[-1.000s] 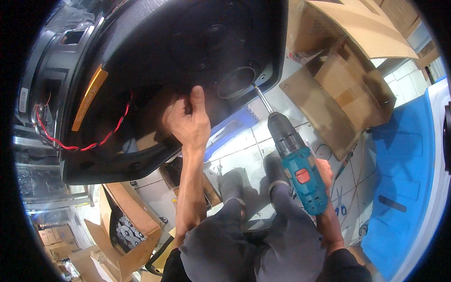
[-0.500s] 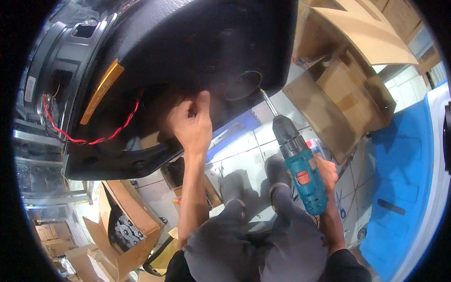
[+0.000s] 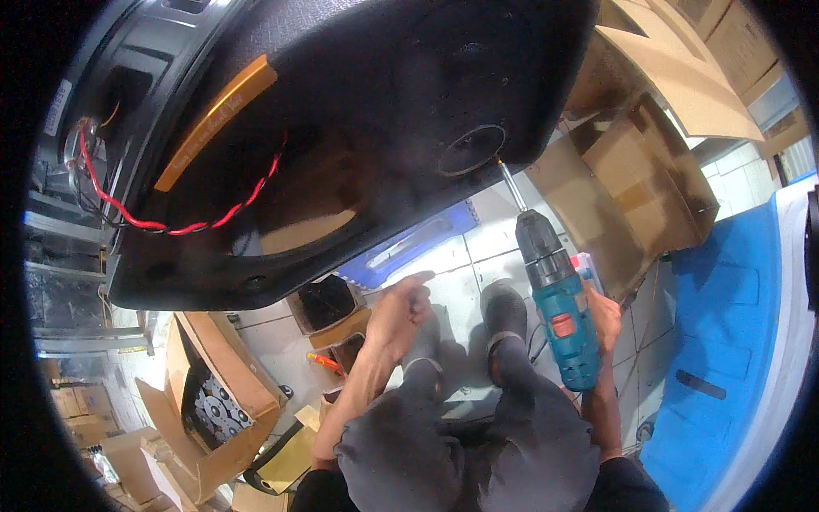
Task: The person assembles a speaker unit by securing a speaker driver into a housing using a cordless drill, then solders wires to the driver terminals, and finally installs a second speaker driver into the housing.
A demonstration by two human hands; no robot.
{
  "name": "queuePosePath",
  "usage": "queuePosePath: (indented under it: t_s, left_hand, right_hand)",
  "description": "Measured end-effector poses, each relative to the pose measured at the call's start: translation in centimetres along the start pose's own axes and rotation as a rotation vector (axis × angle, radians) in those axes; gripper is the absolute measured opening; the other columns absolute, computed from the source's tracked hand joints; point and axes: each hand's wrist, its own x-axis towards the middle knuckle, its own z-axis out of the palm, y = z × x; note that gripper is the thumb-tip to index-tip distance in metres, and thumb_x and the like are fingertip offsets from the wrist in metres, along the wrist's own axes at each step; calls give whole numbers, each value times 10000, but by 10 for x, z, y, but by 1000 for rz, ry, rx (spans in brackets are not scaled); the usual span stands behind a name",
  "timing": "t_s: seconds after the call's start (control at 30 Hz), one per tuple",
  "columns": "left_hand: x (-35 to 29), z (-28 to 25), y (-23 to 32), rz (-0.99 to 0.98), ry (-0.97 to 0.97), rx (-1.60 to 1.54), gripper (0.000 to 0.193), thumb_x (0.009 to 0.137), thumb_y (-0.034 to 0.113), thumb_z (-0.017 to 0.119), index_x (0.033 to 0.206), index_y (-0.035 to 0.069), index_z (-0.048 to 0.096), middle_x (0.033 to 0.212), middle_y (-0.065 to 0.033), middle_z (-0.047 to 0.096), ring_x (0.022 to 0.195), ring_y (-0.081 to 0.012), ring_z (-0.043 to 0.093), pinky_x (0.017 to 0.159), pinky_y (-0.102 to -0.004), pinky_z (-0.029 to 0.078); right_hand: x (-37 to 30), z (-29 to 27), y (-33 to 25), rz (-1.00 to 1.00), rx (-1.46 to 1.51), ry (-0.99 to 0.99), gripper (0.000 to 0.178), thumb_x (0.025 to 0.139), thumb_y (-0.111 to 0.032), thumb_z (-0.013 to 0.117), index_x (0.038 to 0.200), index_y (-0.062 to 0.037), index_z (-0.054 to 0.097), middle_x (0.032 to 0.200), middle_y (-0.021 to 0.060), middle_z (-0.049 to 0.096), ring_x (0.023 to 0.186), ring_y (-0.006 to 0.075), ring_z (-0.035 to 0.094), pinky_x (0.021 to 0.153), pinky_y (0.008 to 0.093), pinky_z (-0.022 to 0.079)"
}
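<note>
Right fingers (image 3: 607, 314) grip a teal drill (image 3: 566, 328); left fingers (image 3: 416, 300) curl, contents unclear; lettering (image 3: 205, 132) marks an orange strip (image 3: 247, 85).

Drill (image 3: 559, 309) in right hand (image 3: 606, 320)

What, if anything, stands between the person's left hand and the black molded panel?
Nothing visible does. In the picture, the left hand is below the black molded panel; the gap shows only white floor tiles and a blue plastic piece, both apparently lower down, out of the way.
</note>
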Motion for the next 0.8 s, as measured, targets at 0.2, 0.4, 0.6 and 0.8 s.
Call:
queuePosePath:
  t_s: [0.2, 0.4, 0.6, 0.8]
  left_hand:
    - [23, -29, -35, -61, 82, -132, 290, 930, 77, 526, 1183, -60, 560, 898, -77, 533, 810, -169, 489, 725, -304, 414]
    - [15, -21, -31, -56, 10, -265, 208, 959, 6, 503, 1145, -87, 494, 1061, -176, 549, 924, -224, 534, 808, -333, 474]
    - [13, -1, -24, 33, 0, -182, 161, 995, 62, 509, 1112, -48, 525, 1106, -183, 606, 855, -199, 571, 751, -286, 490]
    - [20, -5, -26, 14, -67, -11, 246, 959, 226, 634, 1072, 8, 611, 992, -120, 656, 758, -123, 536, 674, -260, 429]
  right_hand:
    - [-9, -10, -6, 191, -55, -70, 260, 740, -133, 734, 964, -3, 704, 677, 84, 616, 625, 235, 663, 568, 331, 522]
    - [-50, -17, -6, -29, 200, -19, 230, 714, -122, 777, 905, -17, 703, 742, 80, 664, 666, 215, 689, 603, 320, 538]
    - [-56, -21, -4, -32, 209, -6, 231, 672, -108, 828, 849, -32, 701, 809, 75, 709, 709, 195, 714, 641, 308, 554]
    - [-63, -23, -15, 88, 397, 1, 260, 642, -120, 860, 831, -45, 697, 800, 60, 712, 709, 186, 712, 683, 298, 555]
